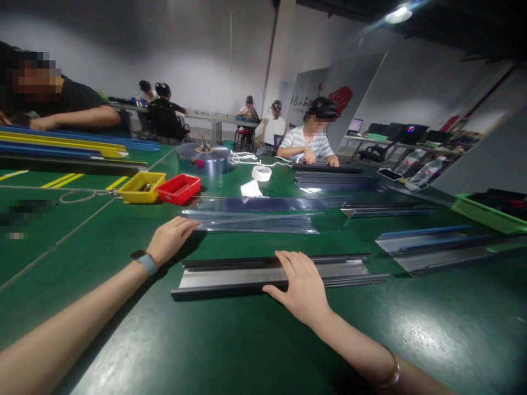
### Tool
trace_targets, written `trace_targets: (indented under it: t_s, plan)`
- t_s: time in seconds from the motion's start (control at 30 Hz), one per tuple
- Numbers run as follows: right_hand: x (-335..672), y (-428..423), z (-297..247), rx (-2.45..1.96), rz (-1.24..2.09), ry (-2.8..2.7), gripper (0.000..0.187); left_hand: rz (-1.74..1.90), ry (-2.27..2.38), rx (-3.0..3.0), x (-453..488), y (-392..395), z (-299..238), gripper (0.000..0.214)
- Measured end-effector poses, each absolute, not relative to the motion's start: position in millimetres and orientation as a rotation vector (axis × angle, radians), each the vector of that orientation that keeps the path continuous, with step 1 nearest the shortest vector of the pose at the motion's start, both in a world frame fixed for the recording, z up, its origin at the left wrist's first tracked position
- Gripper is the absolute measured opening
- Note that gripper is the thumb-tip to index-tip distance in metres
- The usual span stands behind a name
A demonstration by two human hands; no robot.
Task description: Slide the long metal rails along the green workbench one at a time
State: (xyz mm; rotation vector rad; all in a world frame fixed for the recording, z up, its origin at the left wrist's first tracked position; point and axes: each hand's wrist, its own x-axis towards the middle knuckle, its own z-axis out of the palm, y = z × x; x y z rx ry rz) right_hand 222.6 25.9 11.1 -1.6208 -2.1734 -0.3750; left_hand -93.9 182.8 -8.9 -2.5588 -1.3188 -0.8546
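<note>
Reaching out at centre-left of the frame, your left hand [171, 238] lies flat with fingers spread loosely, its fingertips touching the near-left end of the clear plastic sleeve [251, 221] — nothing is gripped. That sleeve runs left to right across the green table [82, 247], stretching away to the right of this hand. Just below it, lower centre, the metal rail [230, 274] lies on the same left-to-right line, its long axis across your body. Your right hand [302, 288] rests open, palm down, on the rail's middle — fingers together, thumb at the near edge, not closed round it. So the right hand is on the rail; the left is just above its left end.
</note>
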Motion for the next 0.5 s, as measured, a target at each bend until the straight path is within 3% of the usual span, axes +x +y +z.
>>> trace_targets:
  t_s: [0.5]
  plan:
    - [224.5,26.2,9.4,-1.558,-0.330,-2.175,0.061,-0.987,-1.477,-2.531,-98.5,190.9,-13.5,0.032]
